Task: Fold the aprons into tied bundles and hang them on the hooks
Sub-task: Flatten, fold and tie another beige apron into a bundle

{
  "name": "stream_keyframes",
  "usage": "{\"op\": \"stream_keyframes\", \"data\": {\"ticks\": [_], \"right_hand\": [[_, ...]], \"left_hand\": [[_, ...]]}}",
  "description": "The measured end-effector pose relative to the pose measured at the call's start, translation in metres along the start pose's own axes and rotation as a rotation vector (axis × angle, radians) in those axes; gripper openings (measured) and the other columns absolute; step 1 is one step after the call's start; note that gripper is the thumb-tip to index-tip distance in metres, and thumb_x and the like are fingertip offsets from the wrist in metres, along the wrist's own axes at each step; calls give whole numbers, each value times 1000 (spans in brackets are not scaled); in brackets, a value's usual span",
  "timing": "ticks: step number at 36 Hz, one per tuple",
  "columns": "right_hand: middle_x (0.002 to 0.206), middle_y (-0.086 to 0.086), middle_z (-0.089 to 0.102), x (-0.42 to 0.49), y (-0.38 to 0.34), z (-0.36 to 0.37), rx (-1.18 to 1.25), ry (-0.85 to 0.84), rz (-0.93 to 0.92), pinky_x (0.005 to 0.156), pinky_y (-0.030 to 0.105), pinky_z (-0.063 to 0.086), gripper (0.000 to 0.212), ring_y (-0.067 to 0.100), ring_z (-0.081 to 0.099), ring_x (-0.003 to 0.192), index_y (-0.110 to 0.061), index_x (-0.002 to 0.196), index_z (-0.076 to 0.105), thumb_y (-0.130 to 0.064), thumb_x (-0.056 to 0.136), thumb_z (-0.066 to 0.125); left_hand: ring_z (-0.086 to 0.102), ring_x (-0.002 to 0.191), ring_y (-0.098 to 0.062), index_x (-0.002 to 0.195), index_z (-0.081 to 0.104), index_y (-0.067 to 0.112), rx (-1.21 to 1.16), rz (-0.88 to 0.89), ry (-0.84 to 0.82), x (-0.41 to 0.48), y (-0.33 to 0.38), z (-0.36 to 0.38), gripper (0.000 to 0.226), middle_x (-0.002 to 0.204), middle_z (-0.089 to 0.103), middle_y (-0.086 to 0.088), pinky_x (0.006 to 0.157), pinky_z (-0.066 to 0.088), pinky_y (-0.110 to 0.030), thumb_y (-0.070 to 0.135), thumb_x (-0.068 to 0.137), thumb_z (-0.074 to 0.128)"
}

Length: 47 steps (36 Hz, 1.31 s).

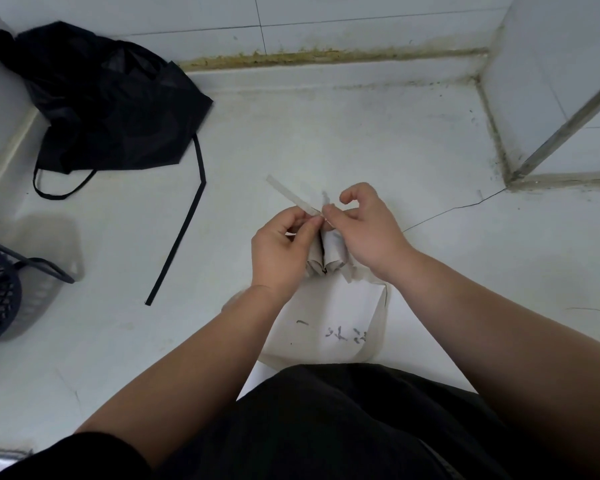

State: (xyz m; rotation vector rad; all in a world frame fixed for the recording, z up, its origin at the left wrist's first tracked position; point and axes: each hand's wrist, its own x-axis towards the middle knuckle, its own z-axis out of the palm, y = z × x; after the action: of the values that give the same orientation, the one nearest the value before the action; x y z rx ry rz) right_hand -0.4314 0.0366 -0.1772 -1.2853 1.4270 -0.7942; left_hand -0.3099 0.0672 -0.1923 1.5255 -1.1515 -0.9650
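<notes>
- The white apron point(329, 258) is just below the middle of the frame. Its upper part is gathered into two tight rolls side by side between the hands, and its lower part lies spread flat toward the person's body.
- The left hand point(278, 247) pinches the white strap point(288, 194) between thumb and forefinger at the top of the rolls. The right hand point(368, 233) pinches the strap at the same spot, fingertips meeting the left's, with its forefinger curled up clear of the work.
- The step looks like tying the strap round the gathered part. To do it well, squeeze the rolls together while drawing the strap snug and cinch it close against the cloth. Let go of the pinch only once the knot bites, or the rolls are likely to spring loose.
- The apron's long axis runs from the bottom of the frame up to the centre, gathered end pointing away from the person. The free strap end sticks out toward the upper left.
- Further out, a black apron point(111, 98) lies heaped in the upper left, its black strap point(181, 230) trailing down the pale surface point(395, 140).
- A dark basket point(0, 289) sits at the left edge.
- No hooks show.
</notes>
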Motion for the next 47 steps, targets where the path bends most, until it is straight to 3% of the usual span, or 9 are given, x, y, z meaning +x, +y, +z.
{"op": "stream_keyframes", "data": {"ticks": [3,7,12,20,25,30,36,43,47], "right_hand": [[90,4,69,0,1,0,-59,-15,-65,70,9,43,11,-4,61,71,-16,104,60,-19,96,54],[117,3,66,-1,-2,-5,-189,-137,-99,95,22,42,26,13,59,109,-11,116,66,-15,98,47],[94,10,67,0,-7,-12,-274,-238,-72,81,34,46,20,24,59,89,-18,89,67,-13,93,48],[64,-6,47,11,-9,-20,-452,-307,-142,59,25,33,32,15,43,65,-24,63,49,-1,85,52],[66,-5,52,8,4,-14,-344,-191,-214,61,15,35,11,13,47,66,-9,75,63,-4,84,64],[77,16,61,6,13,-8,-232,-108,-231,69,30,43,17,15,50,71,2,80,64,-13,81,72],[85,11,67,0,15,-5,-161,-73,-207,75,29,46,21,22,60,81,-6,85,64,-27,90,63],[70,-4,57,-3,12,-2,-8,-26,-105,57,18,42,14,8,50,56,-21,96,60,-25,99,46],[76,4,67,-3,8,-1,193,-18,9,75,28,51,20,22,63,72,-20,94,60,-29,99,44]], "left_hand": [[57,65,1,81,68,25,10,18,-14,0,1,0,16,66,65,22,65,45,-13,12,90,65],[55,64,6,80,67,25,-4,19,-28,-2,3,0,20,64,63,25,64,42,-9,9,91,63],[53,71,3,79,63,35,29,49,-17,0,3,0,25,85,58,14,67,43,-14,13,90,64],[54,65,0,73,63,23,-2,-44,-164,5,7,-3,19,64,61,17,66,42,-14,14,90,65],[46,72,-13,67,58,18,-13,-211,-318,19,19,-16,22,70,53,1,63,39,-20,17,88,67],[50,77,-12,66,57,21,-11,-303,-345,25,22,-20,23,74,56,5,70,41,-24,20,87,67],[48,77,-13,65,55,20,-47,-335,-317,24,19,-18,26,77,52,1,72,41,-26,24,89,64],[55,78,-19,69,59,17,-123,-291,-256,21,15,-10,22,75,60,-3,92,49,-49,20,91,63],[56,75,-15,75,59,15,-161,-271,-246,18,14,-8,19,74,61,1,79,48,-36,16,94,59]]}}
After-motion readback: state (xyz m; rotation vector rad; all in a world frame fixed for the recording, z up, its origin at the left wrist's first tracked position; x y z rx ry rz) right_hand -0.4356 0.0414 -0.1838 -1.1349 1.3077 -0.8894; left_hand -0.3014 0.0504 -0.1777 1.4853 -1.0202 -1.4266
